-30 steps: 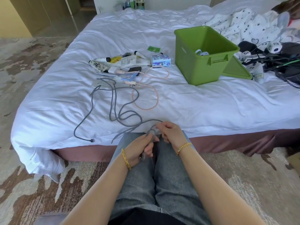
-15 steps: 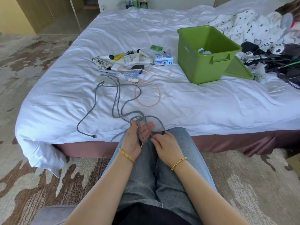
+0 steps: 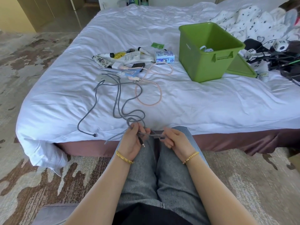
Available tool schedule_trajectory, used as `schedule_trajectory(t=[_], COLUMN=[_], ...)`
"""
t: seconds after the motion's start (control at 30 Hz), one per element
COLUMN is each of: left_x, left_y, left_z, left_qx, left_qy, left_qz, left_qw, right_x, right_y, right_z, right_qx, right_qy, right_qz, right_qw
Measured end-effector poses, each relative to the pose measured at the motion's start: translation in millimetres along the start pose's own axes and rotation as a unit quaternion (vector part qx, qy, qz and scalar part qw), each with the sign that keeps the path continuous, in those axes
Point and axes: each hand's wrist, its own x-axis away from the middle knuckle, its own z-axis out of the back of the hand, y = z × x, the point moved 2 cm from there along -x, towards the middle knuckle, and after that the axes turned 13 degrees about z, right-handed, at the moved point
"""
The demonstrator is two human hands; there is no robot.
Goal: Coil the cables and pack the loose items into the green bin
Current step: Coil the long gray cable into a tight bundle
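Note:
A long grey cable (image 3: pixel 116 101) sprawls in loose loops over the white bed (image 3: pixel 194 101), one plug end lying near the bed's front edge. My left hand (image 3: pixel 132 141) grips a small loop of it above my knees, a black plug tip hanging below my fingers. My right hand (image 3: pixel 174 139) pinches a stretch of the same cable pulled out to the right. A pink cable (image 3: pixel 151 88) lies looped beyond. The green bin (image 3: pixel 209 62) stands at the back right, holding a white item.
Tubes, a brush, a small blue-and-white box (image 3: pixel 164 56), a green packet and a black item lie in a cluster behind the cables. The bin's green lid (image 3: pixel 240 67) leans behind it. Black cables and gear (image 3: pixel 276 60) pile at far right beside spotted bedding.
My right hand has moved right, away from the left, drawing a stretch of grey cable taut between them. My left hand still holds the loop.

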Motion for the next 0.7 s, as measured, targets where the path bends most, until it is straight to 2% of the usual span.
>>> schedule_trajectory(t=[0.1,0.17,0.27,0.37,0.47,0.53,0.6,0.67,0.7], left_x=[0.7,1.2,-0.2,-1.7,-0.6,2.6,5.3,6.4,6.2], left_y=[3.0,3.9,2.0,-4.1,-8.6,-8.3,-11.8,-19.3,-22.3], left_z=[-4.9,-9.7,-15.8,-13.0,-7.9,-9.0,-12.2,-13.7,-14.1], left_qx=[0.071,0.057,-0.057,-0.235,-0.31,-0.397,-0.503,-0.559,-0.569], left_qy=[-0.002,-0.005,-0.005,0.029,0.006,-0.043,-0.077,-0.074,-0.07], left_qz=[0.017,0.048,0.081,0.09,0.083,0.064,0.047,0.056,0.061], left_qw=[0.997,0.997,0.995,0.967,0.947,0.914,0.859,0.824,0.817], right_x=[1.9,2.1,0.9,0.0,-0.4,-1.2,-1.7,-2.7,-2.7], right_y=[-2.0,-3.9,-4.2,-1.2,-1.6,-1.5,1.2,3.3,3.7], right_z=[9.4,12.9,16.0,17.3,15.5,13.5,12.3,9.6,7.5], right_qx=[-0.163,-0.214,-0.269,-0.294,-0.289,-0.28,-0.272,-0.238,-0.218], right_qy=[-0.002,0.012,0.021,0.021,0.0,-0.004,0.016,0.028,0.03], right_qz=[-0.038,-0.056,-0.067,-0.054,-0.027,-0.028,-0.044,-0.045,-0.042], right_qw=[0.986,0.975,0.961,0.954,0.957,0.96,0.961,0.97,0.975])
